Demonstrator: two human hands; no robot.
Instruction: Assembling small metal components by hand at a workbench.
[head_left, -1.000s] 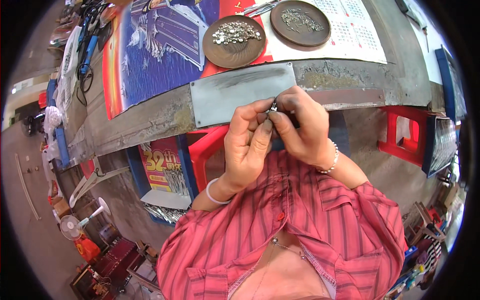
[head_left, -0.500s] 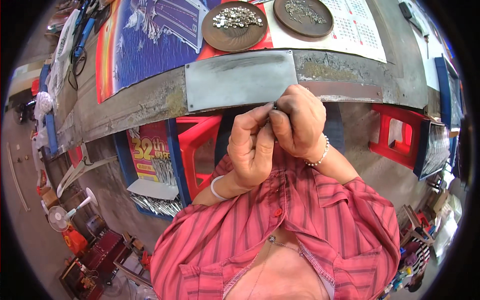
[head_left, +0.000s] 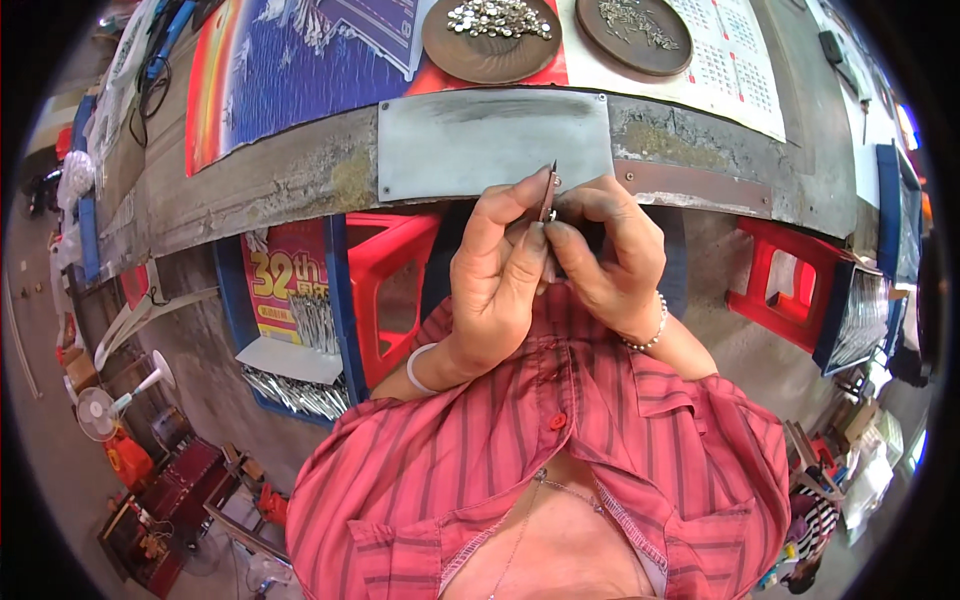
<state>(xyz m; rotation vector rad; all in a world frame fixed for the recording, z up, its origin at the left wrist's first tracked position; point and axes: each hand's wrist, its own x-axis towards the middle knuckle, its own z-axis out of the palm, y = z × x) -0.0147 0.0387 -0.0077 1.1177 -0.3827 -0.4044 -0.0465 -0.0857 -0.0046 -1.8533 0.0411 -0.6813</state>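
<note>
Dark sliver [head_left: 549, 196] in hands [head_left: 495, 280]; fingertips [head_left: 533, 240] close (left pinched)

Pointed metal piece [head_left: 550, 192]: silvery, dark at the tip. Shirt [head_left: 400, 460]: pinkish red with darker lengthwise stripes; its button [head_left: 558, 421] is a brighter red. Wristband [head_left: 412, 367]: plain white. Beaded bracelet [head_left: 662, 318]: pearly white. Left plate [head_left: 490, 64]: mid-brown, bearing bright silver bits [head_left: 498, 17]. Right plate [head_left: 662, 62]: darker brown, with duller silvery-grey bits [head_left: 635, 22]. Poster [head_left: 300, 90]: blue, with a red-to-yellow border along its left side. Calendar sheet [head_left: 735, 70]: white, gridded in grey with scattered red marks. Metal panel [head_left: 490, 150]: pale bluish grey, smudged darker near its upper edge. Workbench [head_left: 280, 180]: grey, mottled with brownish-yellow blotches. Strip [head_left: 700, 186]: reddish brown. Stools [head_left: 370, 300]: bright red. Box frame [head_left: 344, 300]: dark blue. Fan [head_left: 97, 412]: white and pale grey.
</note>
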